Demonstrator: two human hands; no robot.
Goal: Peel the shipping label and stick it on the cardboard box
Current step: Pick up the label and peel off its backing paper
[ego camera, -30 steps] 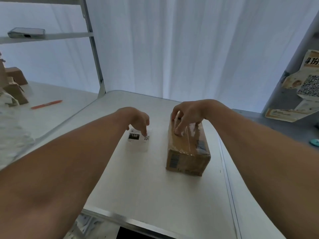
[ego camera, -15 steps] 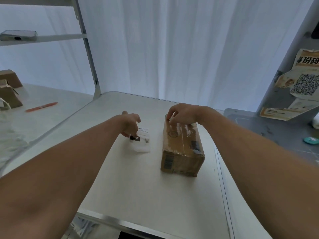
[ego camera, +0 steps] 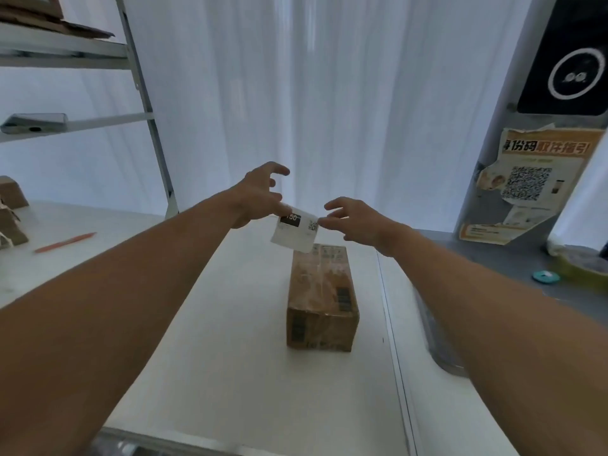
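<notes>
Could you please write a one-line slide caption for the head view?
Both hands, left hand and right hand, hold a shipping label above the cardboard box.

A parcel pickup point: metal shelving (ego camera: 148, 103) left of the hands, a QR-code pickup poster (ego camera: 529, 185) to their right.

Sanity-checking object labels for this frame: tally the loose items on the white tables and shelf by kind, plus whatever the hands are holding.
Shipping label, held up between left hand and right hand: 1
Taped cardboard box on the table: 1
Orange pen: 1
Phone on the shelf: 1
Teal round item: 1
Brown boxes at the left edge: 2, partly cut off
Total: 7
</notes>
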